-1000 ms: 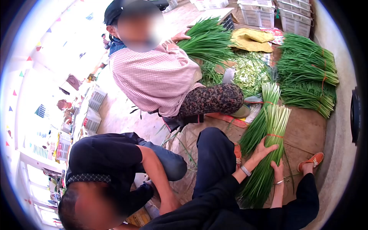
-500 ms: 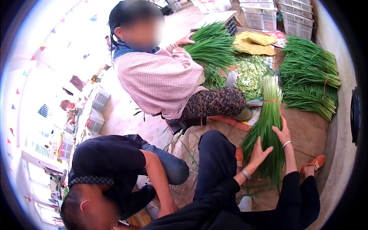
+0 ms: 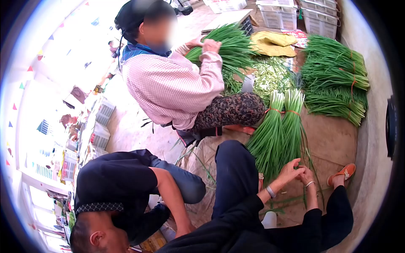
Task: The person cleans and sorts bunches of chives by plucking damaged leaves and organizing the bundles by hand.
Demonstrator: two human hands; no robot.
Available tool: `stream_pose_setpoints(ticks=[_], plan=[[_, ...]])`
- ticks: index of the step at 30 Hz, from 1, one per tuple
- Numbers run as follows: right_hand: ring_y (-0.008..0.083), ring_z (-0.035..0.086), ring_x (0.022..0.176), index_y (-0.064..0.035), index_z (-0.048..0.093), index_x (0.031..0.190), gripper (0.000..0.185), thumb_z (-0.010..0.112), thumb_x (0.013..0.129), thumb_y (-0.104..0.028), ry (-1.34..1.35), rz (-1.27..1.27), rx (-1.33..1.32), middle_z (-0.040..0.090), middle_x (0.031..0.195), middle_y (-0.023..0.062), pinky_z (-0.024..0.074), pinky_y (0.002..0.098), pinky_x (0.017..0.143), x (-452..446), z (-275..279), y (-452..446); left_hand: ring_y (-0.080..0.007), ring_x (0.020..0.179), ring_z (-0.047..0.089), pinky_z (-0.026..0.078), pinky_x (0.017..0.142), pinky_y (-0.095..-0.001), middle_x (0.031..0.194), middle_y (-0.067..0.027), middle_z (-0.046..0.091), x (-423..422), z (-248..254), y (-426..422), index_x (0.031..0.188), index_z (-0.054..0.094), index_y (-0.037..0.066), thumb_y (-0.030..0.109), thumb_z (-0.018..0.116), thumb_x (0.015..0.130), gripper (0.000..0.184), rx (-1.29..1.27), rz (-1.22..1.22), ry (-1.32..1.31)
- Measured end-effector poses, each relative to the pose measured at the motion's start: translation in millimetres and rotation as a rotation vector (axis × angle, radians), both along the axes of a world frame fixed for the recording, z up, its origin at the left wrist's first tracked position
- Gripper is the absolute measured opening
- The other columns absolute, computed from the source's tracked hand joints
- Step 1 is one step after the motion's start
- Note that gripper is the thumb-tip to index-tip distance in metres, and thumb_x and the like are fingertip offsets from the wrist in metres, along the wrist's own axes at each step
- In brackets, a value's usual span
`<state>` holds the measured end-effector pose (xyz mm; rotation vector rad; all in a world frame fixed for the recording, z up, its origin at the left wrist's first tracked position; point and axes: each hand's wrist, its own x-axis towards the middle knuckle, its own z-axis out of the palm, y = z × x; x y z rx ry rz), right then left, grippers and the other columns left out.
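Two red-banded chive bundles lie side by side on the floor, this side of the yellow sack. Beside them, farther from that sack, left hand and right hand meet, grips narrow; whether they pinch anything, I cannot tell.

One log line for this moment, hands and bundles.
left hand: meets right hand, grip unclear | banded bundle: beside second banded bundle | co-worker's hand: on green bunch

Chive bundles: smooth, faintly glossy
Wristband: shiny metal
Stacked crates: perforated plastic
Yellow sack: creased, matt
Checked shirt: cloth
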<state>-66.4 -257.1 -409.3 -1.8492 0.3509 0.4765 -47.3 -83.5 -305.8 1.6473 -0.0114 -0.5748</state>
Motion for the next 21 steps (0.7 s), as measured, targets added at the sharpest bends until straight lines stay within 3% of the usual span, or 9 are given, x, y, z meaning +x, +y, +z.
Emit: stream_pose_setpoints(ticks=[2, 7, 11, 14, 18, 21], plan=[[0.0206, 0.064, 0.08, 0.0023, 0.052, 0.118, 0.048, 0.063, 0.081, -0.027, 0.019, -0.038, 0.077, 0.064, 0.094, 0.0161, 0.0529, 0.0296, 0.058, -6, -13, -11, -0.0237, 0.095, 0.061, 0.049, 0.079, -0.0317, 0.121, -0.0194, 0.054, 1, 4, 1, 0.128, 0.046, -0.001, 0.034, 0.066, 0.078, 0.065, 0.013, -0.086, -0.06], [0.0195, 0.064, 0.067, 0.0017, 0.053, 0.116, 0.046, 0.062, 0.081, -0.026, -0.012, -0.089, 0.017, 0.065, 0.09, 0.0151, 0.0532, 0.0298, 0.056, -24, -22, -25, -0.0205, 0.093, 0.06, 0.048, 0.078, -0.0303, 0.107, -0.0165, 0.061, -5, 3, -1, 0.122, 0.051, -0.002, 0.033, 0.066, 0.078, 0.058, 0.02, -0.113, -0.086], [0.0181, 0.063, 0.065, 0.0019, 0.055, 0.113, 0.043, 0.062, 0.081, -0.026, 0.066, -0.024, -0.058, 0.065, 0.09, 0.014, 0.0524, 0.0288, 0.055, -23, -24, -29, -0.0185, 0.091, 0.061, 0.048, 0.076, -0.0295, 0.1, -0.0145, 0.063, -7, 4, -3, 0.118, 0.054, -0.004, 0.033, 0.066, 0.079, 0.055, -0.009, -0.129, -0.109], [0.0172, 0.063, 0.063, 0.0015, 0.056, 0.112, 0.038, 0.06, 0.083, -0.024, -0.03, -0.077, 0.15, 0.065, 0.088, 0.0113, 0.0515, 0.0275, 0.053, -11, -34, -36, -0.0186, 0.089, 0.061, 0.048, 0.075, -0.0298, 0.099, -0.0138, 0.064, -6, 11, -2, 0.117, 0.054, -0.004, 0.032, 0.065, 0.08, 0.052, -0.033, -0.158, -0.046], [0.0115, 0.06, 0.06, -0.0015, 0.056, 0.112, 0.029, 0.054, 0.088, -0.018, -0.328, -0.123, 0.1, 0.062, 0.083, 0.0038, 0.0474, 0.0238, 0.05, 29, 0, -65, -0.0219, 0.089, 0.063, 0.05, 0.076, -0.033, 0.095, -0.0155, 0.065, -9, 6, -7, 0.109, 0.059, -0.002, 0.032, 0.064, 0.078, 0.046, -0.025, -0.113, -0.126], [0.0075, 0.057, 0.06, -0.0046, 0.057, 0.113, 0.027, 0.053, 0.089, -0.018, -0.365, -0.194, 0.012, 0.06, 0.08, 0.0007, 0.0434, 0.0194, 0.05, 56, 71, -104, -0.0181, 0.079, 0.063, 0.049, 0.069, -0.03, 0.088, -0.0107, 0.066, -8, 4, -6, 0.105, 0.061, -0.002, 0.033, 0.062, 0.081, 0.043, -0.06, -0.059, -0.193]])
